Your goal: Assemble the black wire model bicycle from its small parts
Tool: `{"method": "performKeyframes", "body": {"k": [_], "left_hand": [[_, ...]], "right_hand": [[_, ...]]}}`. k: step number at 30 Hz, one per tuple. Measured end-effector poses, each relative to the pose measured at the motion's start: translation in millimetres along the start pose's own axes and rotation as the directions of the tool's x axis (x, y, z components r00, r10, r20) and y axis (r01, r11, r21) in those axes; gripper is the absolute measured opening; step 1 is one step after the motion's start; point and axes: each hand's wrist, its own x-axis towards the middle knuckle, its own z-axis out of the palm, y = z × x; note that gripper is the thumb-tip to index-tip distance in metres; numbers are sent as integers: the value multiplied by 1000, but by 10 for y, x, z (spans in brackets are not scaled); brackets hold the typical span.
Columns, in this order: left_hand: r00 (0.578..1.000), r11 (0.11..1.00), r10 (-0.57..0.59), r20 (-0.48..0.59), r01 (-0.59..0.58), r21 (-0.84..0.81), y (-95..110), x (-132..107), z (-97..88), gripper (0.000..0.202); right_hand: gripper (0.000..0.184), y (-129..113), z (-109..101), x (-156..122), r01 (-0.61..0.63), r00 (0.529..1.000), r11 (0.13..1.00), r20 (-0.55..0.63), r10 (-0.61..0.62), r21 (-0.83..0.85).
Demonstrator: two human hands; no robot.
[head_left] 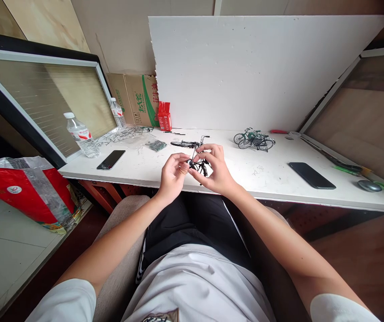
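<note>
A small black model bicycle frame (200, 167) is held up between my two hands, just above the near edge of the white table. My left hand (173, 175) pinches its left end between thumb and fingers. From the other side, my right hand (215, 169) curls around the frame, thumb below and fingertips above, near a thin dark rod. The fingertips partly cover the frame, so its fine details are hidden. Just behind my hands lie more black bicycle parts (184, 144), with a handlebar piece (205, 137) sticking up.
Two assembled model bicycles (255, 140) stand at the back right. Parts frames (125, 134) and a bag of small parts (157, 145) lie left. Phones (110, 159) (312, 175) flank my hands. A water bottle (83, 137), red box (164, 117) and white board (262, 71) stand behind.
</note>
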Motion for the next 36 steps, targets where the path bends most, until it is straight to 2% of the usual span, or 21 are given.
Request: {"method": "performKeyframes", "body": {"k": [6,14,18,22,28,36], "left_hand": [[999,999,18,35,-19,25,-39,29,-26,41],[997,997,68,27,-69,31,-56,59,-43,41],[999,999,34,22,-35,29,-26,63,-33,47],[1000,1000,13,28,-13,-4,-29,52,-30,49],[1000,1000,2,14,-2,10,-36,56,-51,52],[1000,1000,-5,12,5,-7,-53,58,-54,48]], "right_hand": [[23,9,-8,2,17,1000,1000,-4,-17,-16],[23,28,21,0,36,999,999,-15,-37,-34],[29,15,8,19,62,998,997,-28,-64,-38],[28,8,-1,17,105,994,994,-13,-105,-43],[27,28,14,-24,73,997,995,22,-72,-74],[24,37,7,-27,95,995,993,32,-93,-70]]}}
